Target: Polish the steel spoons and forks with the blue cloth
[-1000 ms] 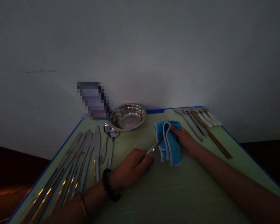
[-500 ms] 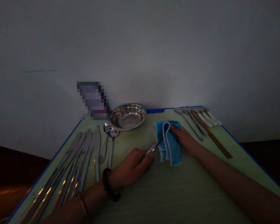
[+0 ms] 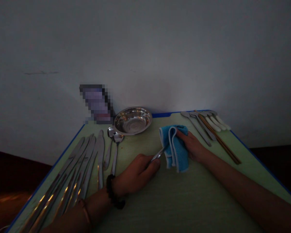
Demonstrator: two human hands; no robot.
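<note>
My left hand (image 3: 135, 174) rests on the green table (image 3: 174, 200), fingers closed round the handle of a metal utensil (image 3: 158, 156). The utensil's far end is tucked inside a folded blue cloth (image 3: 176, 147), so I cannot tell what kind of piece it is. My right hand (image 3: 193, 147) grips that cloth from the right side, wrapping it round the hidden end.
Several table knives (image 3: 87, 165) lie in a row at the left. Two spoons (image 3: 115, 145) lie beside them, below a steel bowl (image 3: 133, 120) at the back. Spoons, white-handled cutlery (image 3: 214, 121) and brown chopsticks (image 3: 218, 137) lie at the back right. The wall stands close behind.
</note>
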